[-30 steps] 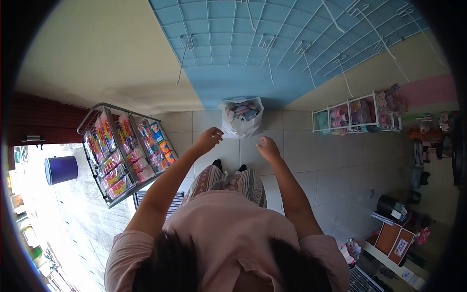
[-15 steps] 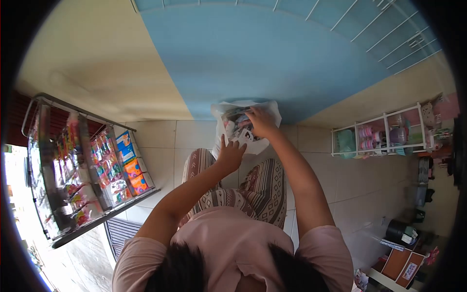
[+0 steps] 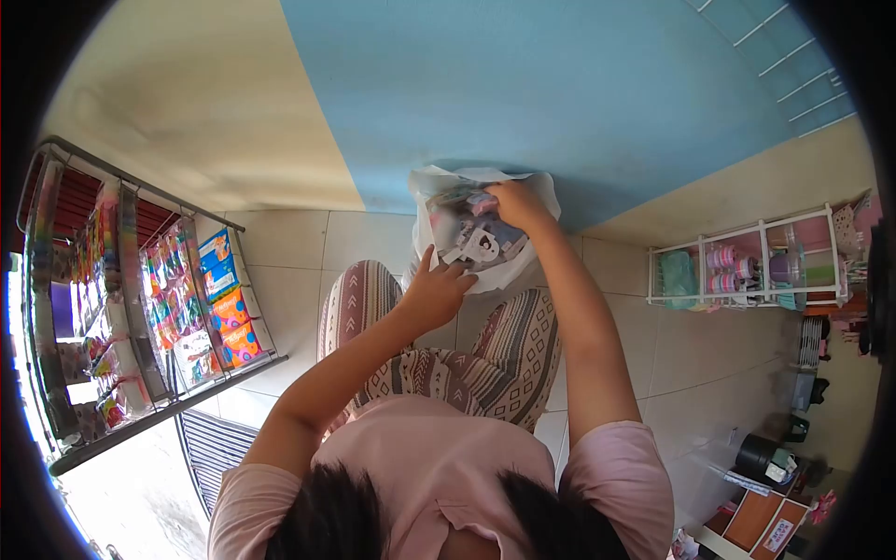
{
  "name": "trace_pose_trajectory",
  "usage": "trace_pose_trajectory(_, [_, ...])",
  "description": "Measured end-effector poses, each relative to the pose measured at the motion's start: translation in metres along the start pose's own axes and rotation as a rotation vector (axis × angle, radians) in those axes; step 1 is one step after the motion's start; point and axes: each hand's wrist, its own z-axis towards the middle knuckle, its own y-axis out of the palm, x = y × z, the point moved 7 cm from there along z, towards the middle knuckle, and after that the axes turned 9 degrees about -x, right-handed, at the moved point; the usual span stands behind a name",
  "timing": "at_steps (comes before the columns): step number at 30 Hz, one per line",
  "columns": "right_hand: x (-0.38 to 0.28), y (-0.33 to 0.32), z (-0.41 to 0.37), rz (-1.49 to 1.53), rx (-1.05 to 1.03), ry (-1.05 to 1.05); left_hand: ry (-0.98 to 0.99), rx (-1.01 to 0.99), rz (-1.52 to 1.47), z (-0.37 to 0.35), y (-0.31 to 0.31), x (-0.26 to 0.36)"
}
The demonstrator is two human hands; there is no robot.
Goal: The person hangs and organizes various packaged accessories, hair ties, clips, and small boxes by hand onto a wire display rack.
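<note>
A white plastic bag (image 3: 551, 191) stands open on the floor against the wall, between my knees. Inside it lies a jumble of small items, among them a white piece with a black print (image 3: 482, 245) and something pink near the far side. My left hand (image 3: 435, 295) rests at the bag's near left rim, its fingers apart and reaching over the edge. From the right, my right hand (image 3: 523, 205) dips into the bag's far side with its fingers bent down by the pink item. Whatever those fingertips touch is too small to make out.
On the left stands a metal rack (image 3: 159, 406) hung with colourful packets. A white wire shelf (image 3: 751, 233) holding pink and green goods is on the right. White wire grid (image 3: 784, 61) hangs on the blue wall (image 3: 523, 84). A striped mat (image 3: 219, 443) lies at lower left.
My right hand has shifted slightly within the far side of the bag, its fingers now bent lower. My left hand stays at the near rim. The camera view has tilted a little.
</note>
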Motion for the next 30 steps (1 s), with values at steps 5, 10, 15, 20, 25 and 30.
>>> trace_pose_trajectory(5, [-0.008, -0.065, -0.037, 0.16, 0.215, -0.003, -0.022, 0.105, -0.204, -0.004, -0.026, -0.002])
trace_pose_trajectory(10, [-0.056, -0.13, -0.095, 0.285, 0.371, -0.058, -0.029, 0.39, -0.684, -0.009, -0.062, -0.011])
trace_pose_trajectory(15, [-0.151, -0.103, -0.153, 0.138, 0.535, -0.348, -0.258, 0.149, -2.27, -0.013, -0.055, -0.007])
trace_pose_trajectory(20, [-0.181, -0.068, -0.149, 0.107, 0.345, -0.512, -0.343, 0.381, -2.153, -0.033, -0.039, -0.035])
trace_pose_trajectory(25, [-0.093, -0.065, -0.108, 0.387, 0.478, -0.254, -0.37, 0.445, -2.06, -0.048, -0.027, -0.057])
trace_pose_trajectory(30, [0.002, 0.001, -0.061, 0.108, 0.035, 0.496, -0.316, 0.419, -2.165, -0.057, -0.015, -0.063])
